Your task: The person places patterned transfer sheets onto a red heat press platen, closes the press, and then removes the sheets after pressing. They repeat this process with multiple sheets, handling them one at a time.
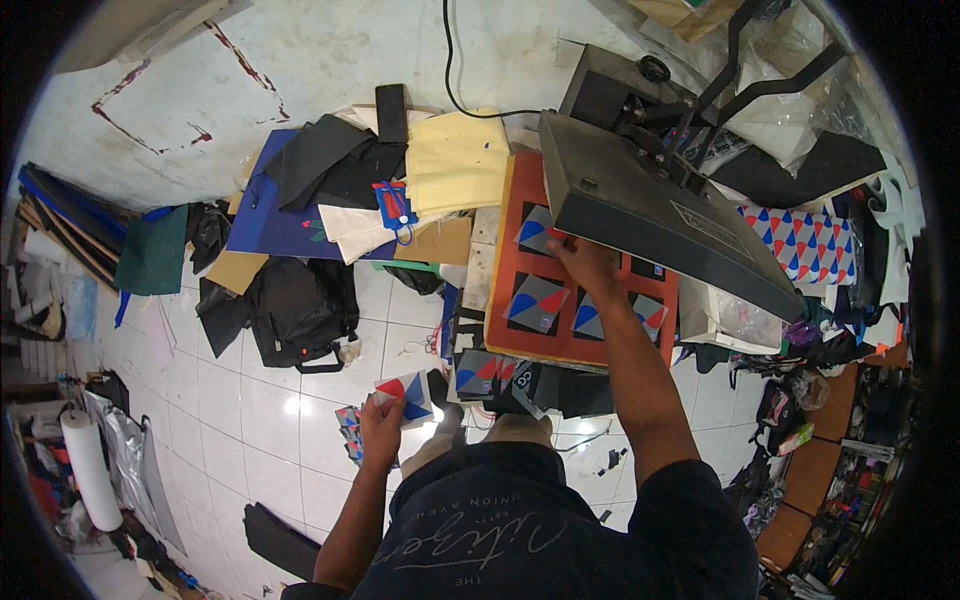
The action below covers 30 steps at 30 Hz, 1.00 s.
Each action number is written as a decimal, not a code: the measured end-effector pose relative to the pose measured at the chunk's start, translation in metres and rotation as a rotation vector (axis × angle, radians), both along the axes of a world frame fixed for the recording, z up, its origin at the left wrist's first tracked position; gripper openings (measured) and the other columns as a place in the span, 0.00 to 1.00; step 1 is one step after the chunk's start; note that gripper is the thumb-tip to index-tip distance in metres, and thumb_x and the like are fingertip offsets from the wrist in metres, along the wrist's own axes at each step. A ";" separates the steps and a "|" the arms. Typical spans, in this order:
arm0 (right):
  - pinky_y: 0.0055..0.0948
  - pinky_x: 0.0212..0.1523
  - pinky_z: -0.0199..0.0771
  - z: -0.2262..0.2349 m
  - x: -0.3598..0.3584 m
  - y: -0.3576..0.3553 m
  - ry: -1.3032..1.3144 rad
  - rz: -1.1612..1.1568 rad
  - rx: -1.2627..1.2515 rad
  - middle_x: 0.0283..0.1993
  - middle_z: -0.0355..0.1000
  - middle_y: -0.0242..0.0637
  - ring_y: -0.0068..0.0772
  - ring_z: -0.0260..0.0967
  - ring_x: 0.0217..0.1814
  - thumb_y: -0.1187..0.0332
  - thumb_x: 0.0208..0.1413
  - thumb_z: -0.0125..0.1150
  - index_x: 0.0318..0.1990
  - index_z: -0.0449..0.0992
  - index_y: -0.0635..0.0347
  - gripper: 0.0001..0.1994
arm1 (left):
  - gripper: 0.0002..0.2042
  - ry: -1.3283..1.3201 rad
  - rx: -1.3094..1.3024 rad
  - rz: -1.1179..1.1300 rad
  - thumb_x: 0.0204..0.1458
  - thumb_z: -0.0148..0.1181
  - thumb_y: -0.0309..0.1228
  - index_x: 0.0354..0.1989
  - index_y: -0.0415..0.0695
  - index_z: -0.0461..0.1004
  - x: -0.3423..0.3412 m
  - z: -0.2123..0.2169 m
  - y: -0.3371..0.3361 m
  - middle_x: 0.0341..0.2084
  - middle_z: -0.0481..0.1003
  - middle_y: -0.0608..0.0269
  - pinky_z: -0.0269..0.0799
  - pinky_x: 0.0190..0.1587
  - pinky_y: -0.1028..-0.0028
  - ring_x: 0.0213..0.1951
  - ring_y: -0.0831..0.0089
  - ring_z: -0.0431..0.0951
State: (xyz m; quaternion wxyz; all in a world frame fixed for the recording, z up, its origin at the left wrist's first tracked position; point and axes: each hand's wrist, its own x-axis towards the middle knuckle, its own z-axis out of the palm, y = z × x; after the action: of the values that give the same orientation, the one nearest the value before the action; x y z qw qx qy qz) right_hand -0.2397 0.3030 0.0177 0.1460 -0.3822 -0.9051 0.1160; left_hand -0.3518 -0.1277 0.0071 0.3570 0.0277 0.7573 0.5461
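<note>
My left hand [381,428] pinches a printed sheet [417,396] in red, grey and blue, held low over the floor beside my leg. A heat press stands ahead to the right, its dark upper plate [650,215] raised and swung over an orange-red pad [497,335]. My right hand [588,268] reaches under that plate, fingertips closed at the edge of a grey and blue printed piece [533,229] at the pad's far left. Several similar pieces lie on black squares, among them a nearer printed piece [537,303]. My right forearm and the plate hide part of the pad.
More printed and black pieces [482,374] lie at the press's front edge. Left of the press are yellow cloth [457,160], black fabric [325,165] and a phone [391,113]. A black backpack [300,312] rests on the tiles. A patterned sheet [798,245] lies right.
</note>
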 end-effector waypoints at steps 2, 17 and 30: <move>0.41 0.46 0.72 0.009 0.003 -0.005 0.039 -0.024 -0.085 0.41 0.75 0.41 0.42 0.74 0.45 0.49 0.51 0.63 0.46 0.74 0.56 0.22 | 0.11 -0.015 -0.001 0.015 0.54 0.60 0.28 0.42 0.36 0.73 0.001 0.010 0.004 0.33 0.78 0.59 0.71 0.36 0.75 0.33 0.75 0.76; 0.40 0.39 0.72 0.047 0.136 -0.125 0.066 0.281 -0.497 0.33 0.75 0.40 0.44 0.74 0.37 0.57 0.57 0.57 0.36 0.77 0.56 0.12 | 0.11 0.118 0.038 -0.046 0.53 0.59 0.27 0.42 0.35 0.72 0.020 -0.018 0.002 0.32 0.77 0.58 0.71 0.36 0.74 0.32 0.73 0.76; 0.33 0.33 0.71 0.038 0.202 -0.201 0.325 0.316 -0.651 0.32 0.72 0.38 0.37 0.72 0.32 0.62 0.54 0.62 0.37 0.77 0.59 0.10 | 0.10 -0.133 0.178 -0.119 0.52 0.61 0.28 0.41 0.38 0.73 0.135 0.043 0.065 0.33 0.77 0.64 0.69 0.39 0.76 0.34 0.77 0.74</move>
State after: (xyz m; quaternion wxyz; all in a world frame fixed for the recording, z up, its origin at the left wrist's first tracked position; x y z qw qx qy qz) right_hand -0.0376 0.1015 0.0557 0.1389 -0.2412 -0.8336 0.4770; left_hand -0.2169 -0.0630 0.0501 0.4343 0.0680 0.6776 0.5896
